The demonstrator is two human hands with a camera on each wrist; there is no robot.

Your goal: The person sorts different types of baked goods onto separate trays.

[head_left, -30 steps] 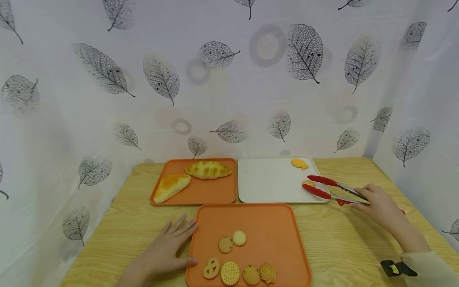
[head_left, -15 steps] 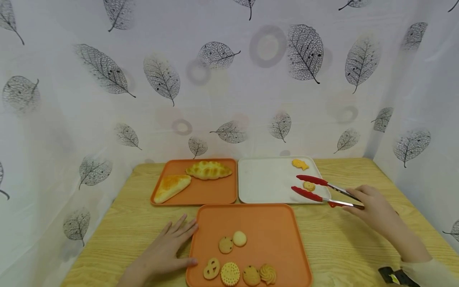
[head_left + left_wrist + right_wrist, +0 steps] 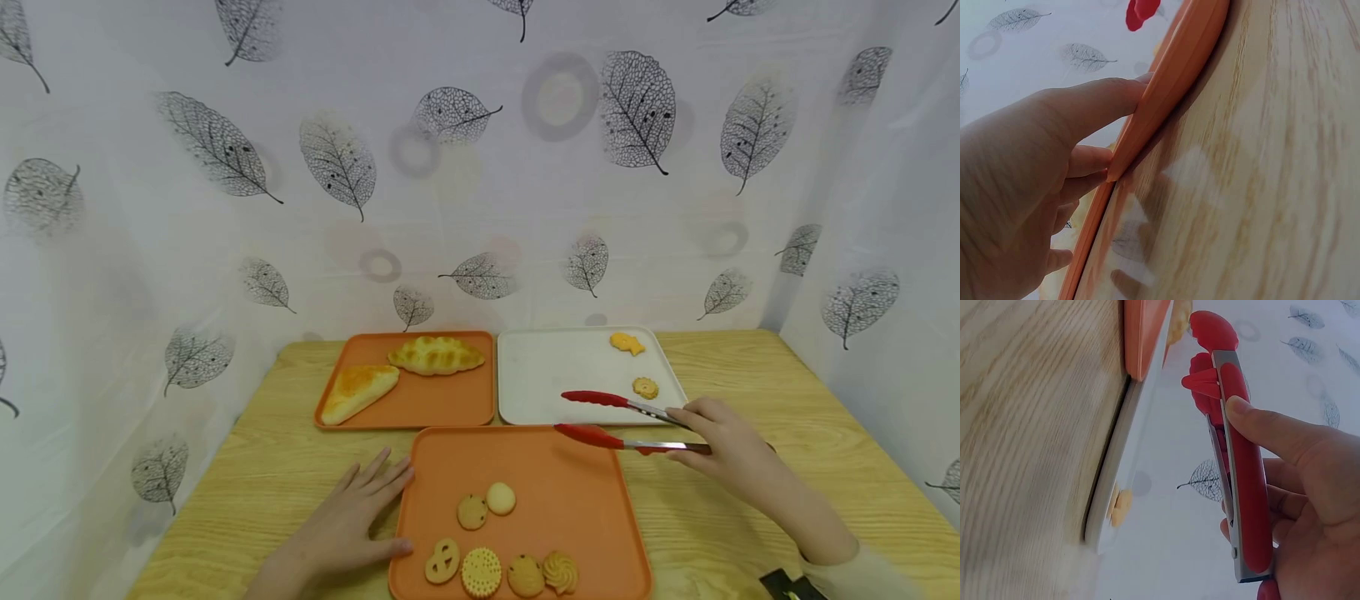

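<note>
My right hand (image 3: 738, 458) grips red-tipped metal tongs (image 3: 1246, 456). Their spread tips, with nothing between them, hover over the far right part of the front orange tray (image 3: 555, 467) and the near edge of the white tray (image 3: 555, 375). On the front tray lie two chip cookies (image 3: 526, 575), a pale round cookie (image 3: 501, 498), a pretzel cookie (image 3: 442, 561), a dotted round biscuit (image 3: 481, 572) and a swirl cookie (image 3: 560, 572). Spread fingers of my left hand (image 3: 341, 525) touch that tray's left rim. The white tray holds a scalloped cookie (image 3: 646, 387) and a fish-shaped cracker (image 3: 627, 342).
At the back left, a second orange tray (image 3: 442, 408) carries a triangular pastry (image 3: 360, 392) and a croissant-like bread (image 3: 437, 356). All three trays sit close together on the wooden table (image 3: 720, 517). A leaf-print curtain (image 3: 480, 208) hangs behind and at both sides.
The tongs opened around the scalloped cookie and left it on the white tray. My right hand then brought them left and nearer, over the front tray. The left hand stayed put.
</note>
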